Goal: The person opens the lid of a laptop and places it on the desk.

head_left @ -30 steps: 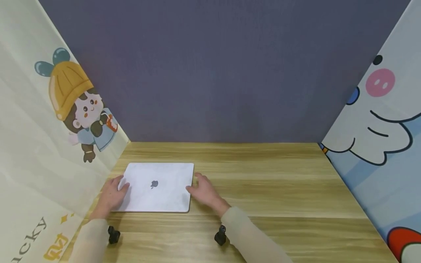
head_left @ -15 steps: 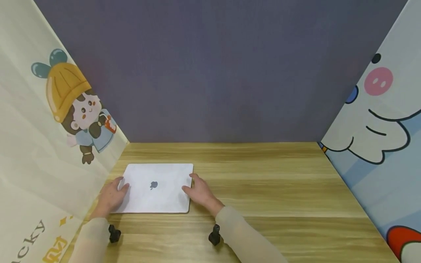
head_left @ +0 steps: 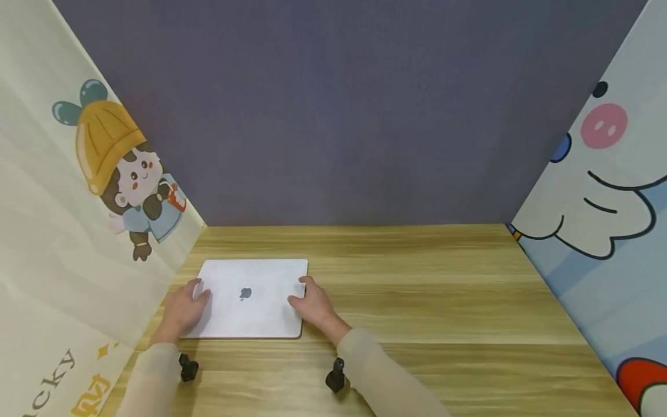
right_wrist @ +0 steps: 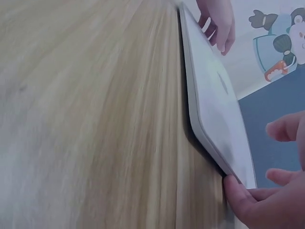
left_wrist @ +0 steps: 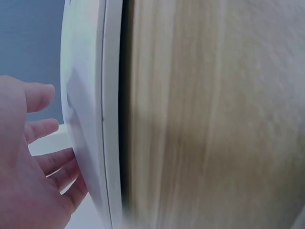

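Toward the lower left of the head view, spread fingers [left_wrist: 59, 161] of the left hand [head_left: 182, 308] lay at one side of a closed laptop [head_left: 252, 310], while parted fingers of the right hand [head_left: 315, 303] touched its other side. It rested on the wood-grained counter [head_left: 443, 284] before a dark panel [head_left: 344, 116].

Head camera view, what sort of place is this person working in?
It looks like a screened-off desk, perhaps a recording booth: a wood-grain tabletop bearing a closed laptop, a plain dark back panel, plus a cartoon-printed left sheet and right sheet. What lies beyond is hidden.
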The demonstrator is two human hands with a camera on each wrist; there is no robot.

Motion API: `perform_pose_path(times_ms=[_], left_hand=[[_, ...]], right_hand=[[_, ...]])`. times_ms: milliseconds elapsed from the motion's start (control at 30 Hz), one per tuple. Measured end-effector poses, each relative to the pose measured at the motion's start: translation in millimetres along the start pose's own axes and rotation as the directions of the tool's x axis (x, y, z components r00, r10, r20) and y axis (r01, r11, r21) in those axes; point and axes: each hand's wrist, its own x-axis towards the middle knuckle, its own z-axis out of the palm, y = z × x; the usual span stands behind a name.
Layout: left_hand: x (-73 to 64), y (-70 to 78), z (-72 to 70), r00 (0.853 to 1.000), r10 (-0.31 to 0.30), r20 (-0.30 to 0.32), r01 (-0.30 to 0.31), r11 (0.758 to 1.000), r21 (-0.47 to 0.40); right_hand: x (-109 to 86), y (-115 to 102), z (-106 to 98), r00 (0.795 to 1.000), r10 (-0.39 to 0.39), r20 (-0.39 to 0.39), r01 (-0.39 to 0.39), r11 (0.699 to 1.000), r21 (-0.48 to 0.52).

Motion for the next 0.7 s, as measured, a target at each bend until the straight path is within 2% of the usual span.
perform_pose_path(times_ms=[233,467,567,700], left_hand=[[2.2,1.8,0.8,1.0,-0.027,-0.002,0.027,0.999,0.023],[3.2,3.0,-1.3,0.998,-0.063,-0.02,0.062,0.998,-0.004],[4.0,2.4,-1.5,0.997,-0.071,-0.025,0.07,0.997,-0.014],[5.8,3.3,-1.0,0.996,-0.088,-0.023,0.086,0.995,-0.054]], right_hand=[[1.0,-3.1,1.3,0.999,0.045,-0.001,-0.045,0.997,0.056],[0.0,-5.7,0.4,0.996,0.089,-0.016,-0.086,0.988,0.125],[0.1,-5.6,0.9,0.994,0.105,-0.015,-0.1,0.977,0.186],[0.7,-3.7,2.0,0.988,0.15,-0.02,-0.137,0.943,0.303]])
